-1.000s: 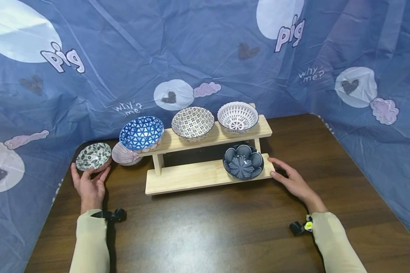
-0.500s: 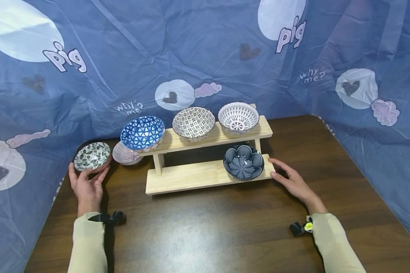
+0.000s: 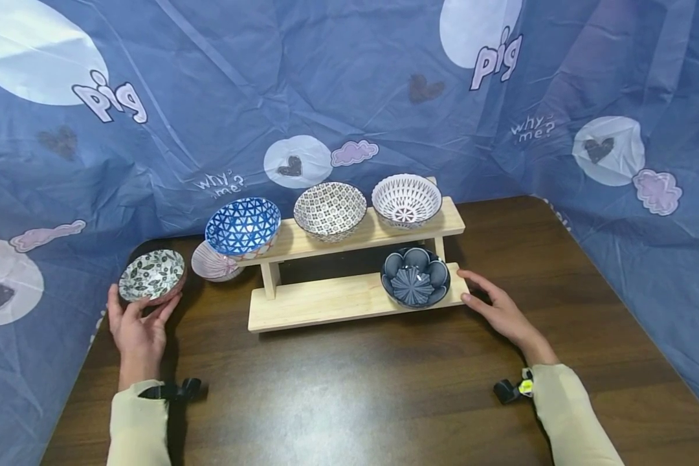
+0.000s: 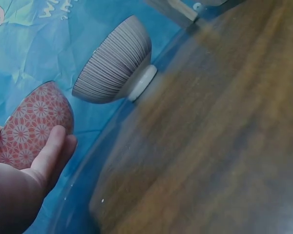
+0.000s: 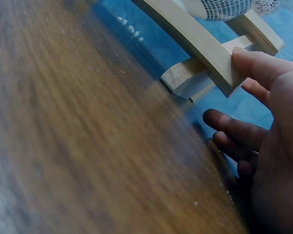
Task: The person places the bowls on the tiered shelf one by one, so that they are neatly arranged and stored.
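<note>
In the head view my left hand holds a small bowl with a green leaf pattern inside, at the table's far left. The left wrist view shows this bowl's red flowered outside, tilted, with fingers around its side. Beside it a pink-and-white bowl stands on the table, partly hidden by the shelf. My right hand grips the right end of the lower board of a two-tier wooden shelf, thumb at the front corner and a finger at the back. Next to that hand, a dark blue flower-shaped bowl sits on the board.
On the upper board stand a blue triangle-patterned bowl, a beige patterned bowl and a white bowl with dark marks. Blue printed cloth hangs behind the brown wooden table.
My left hand has moved toward me and slightly left with the leaf-patterned bowl, which now stands farther from the pink-and-white bowl. My right hand has stayed on the shelf's end.
</note>
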### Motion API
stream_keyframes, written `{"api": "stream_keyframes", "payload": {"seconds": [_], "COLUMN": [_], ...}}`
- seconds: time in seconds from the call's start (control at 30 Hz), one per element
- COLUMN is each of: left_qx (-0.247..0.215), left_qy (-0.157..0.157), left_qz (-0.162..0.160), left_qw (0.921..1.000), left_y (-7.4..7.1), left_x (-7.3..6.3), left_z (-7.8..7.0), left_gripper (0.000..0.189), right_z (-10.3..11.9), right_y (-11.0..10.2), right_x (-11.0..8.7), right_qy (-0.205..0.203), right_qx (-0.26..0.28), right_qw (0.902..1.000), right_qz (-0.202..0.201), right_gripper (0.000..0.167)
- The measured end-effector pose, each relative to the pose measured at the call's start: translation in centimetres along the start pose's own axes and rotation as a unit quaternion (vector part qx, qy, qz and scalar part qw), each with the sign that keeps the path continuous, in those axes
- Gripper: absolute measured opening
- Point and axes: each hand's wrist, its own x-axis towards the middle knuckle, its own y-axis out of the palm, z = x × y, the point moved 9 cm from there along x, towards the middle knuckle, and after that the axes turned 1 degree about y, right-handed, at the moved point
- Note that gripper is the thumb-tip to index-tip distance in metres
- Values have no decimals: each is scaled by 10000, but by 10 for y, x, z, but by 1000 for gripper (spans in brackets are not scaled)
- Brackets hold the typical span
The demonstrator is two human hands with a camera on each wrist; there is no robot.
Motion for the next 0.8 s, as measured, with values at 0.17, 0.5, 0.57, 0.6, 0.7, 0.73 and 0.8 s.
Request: {"api": "stream_keyframes", "payload": {"seconds": [0.17, 0.5, 0.57, 0.6, 0.7, 0.73, 0.8], "left_qx": [208, 375, 289, 264, 149, 126, 106], "left_qy": [-128, -180, -152, -138, -138, -139, -161], "left_qz": [-44, -40, 45, 92, 276, 315, 370], "left_qw": [9997, 9991, 9995, 9995, 9994, 9993, 9991], "left_y": [-3, -9, -8, -7, -4, -3, -2], "left_x": [-9, -25, -28, -29, -35, -36, -40], "left_z": [2, 2, 2, 1, 0, -1, -1], "left_gripper": [78, 74, 74, 74, 74, 73, 73], "right_z": [0, 1, 0, 0, -2, -2, -4], "right_y": [-2, 1, 1, 0, 0, 0, 0], "right_x": [0, 0, 0, 0, 0, 1, 1], "right_qy": [4, -34, -39, -31, 1, 21, 34], "right_qx": [-43, -3, 19, 30, 73, 97, 86], "right_qw": [10000, 10000, 10000, 10000, 10000, 10000, 10000], "right_qz": [1, -23, -33, -36, -1, 2, 20], "right_gripper": [52, 52, 52, 52, 53, 53, 53]}}
